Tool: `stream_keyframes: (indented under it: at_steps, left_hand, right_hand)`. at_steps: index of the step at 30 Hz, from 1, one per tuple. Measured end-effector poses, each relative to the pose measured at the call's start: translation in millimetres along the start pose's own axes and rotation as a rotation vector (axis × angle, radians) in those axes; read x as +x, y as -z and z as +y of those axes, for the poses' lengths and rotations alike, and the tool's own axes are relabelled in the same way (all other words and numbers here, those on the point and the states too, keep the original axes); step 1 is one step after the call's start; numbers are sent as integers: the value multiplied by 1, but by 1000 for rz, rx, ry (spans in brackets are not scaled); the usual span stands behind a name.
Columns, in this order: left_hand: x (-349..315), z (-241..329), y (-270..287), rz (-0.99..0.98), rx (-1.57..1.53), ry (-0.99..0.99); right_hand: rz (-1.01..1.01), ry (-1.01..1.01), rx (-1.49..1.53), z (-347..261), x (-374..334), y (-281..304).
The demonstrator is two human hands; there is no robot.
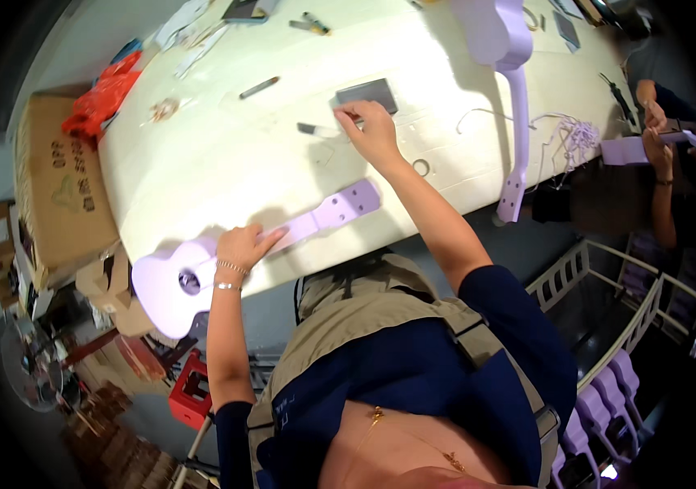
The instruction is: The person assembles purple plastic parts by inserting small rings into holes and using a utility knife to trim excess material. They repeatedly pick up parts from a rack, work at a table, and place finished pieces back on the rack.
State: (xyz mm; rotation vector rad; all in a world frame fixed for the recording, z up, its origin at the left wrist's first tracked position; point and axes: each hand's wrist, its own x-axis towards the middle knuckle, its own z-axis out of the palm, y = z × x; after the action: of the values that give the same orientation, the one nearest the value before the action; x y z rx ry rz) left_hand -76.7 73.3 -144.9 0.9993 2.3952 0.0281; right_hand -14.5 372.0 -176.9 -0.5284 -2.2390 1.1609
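A lilac ukulele body with neck [167, 300] lies along the table's near edge, its soundhole to the left and its headstock to the right; no strings show on it. My left hand [240, 249] grips it where the neck meets the body, thumb along the neck. Farther off, my right hand [374, 134] is over the table, its thumb and fingers pinched together. Whatever is between them is too small to make out. Just beyond those fingertips is a dark grey flat block [374, 93]. A small tool with a dark end [307, 129] lies left of the fingers.
Another lilac ukulele [519, 106] lies at the right, near tangled lilac strips [573, 138]. A tape ring [421, 167] sits beside my right forearm. A pen-like tool [259, 88] lies farther back. Cardboard box [67, 187] and red bag [103, 98] flank the left. Another person's hands [655, 138] work at right.
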Motion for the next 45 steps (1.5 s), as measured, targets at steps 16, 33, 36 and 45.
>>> stream_keyframes:
  at_steps: [16,33,36,45]
  left_hand:
    - [114,-9,52,436,-203,-314]
    - [206,-6,81,447,-1209,-299]
    - [169,2,95,338,-1354,-397]
    - [90,30,71,439,-1124,-340]
  right_hand:
    - [309,-128,-735,114,134,68]
    - [72,426,-1011,88,209,-111]
    - [68,625,-1053,89,213,-103]
    - [-528,-540,713,-65,48,-27]
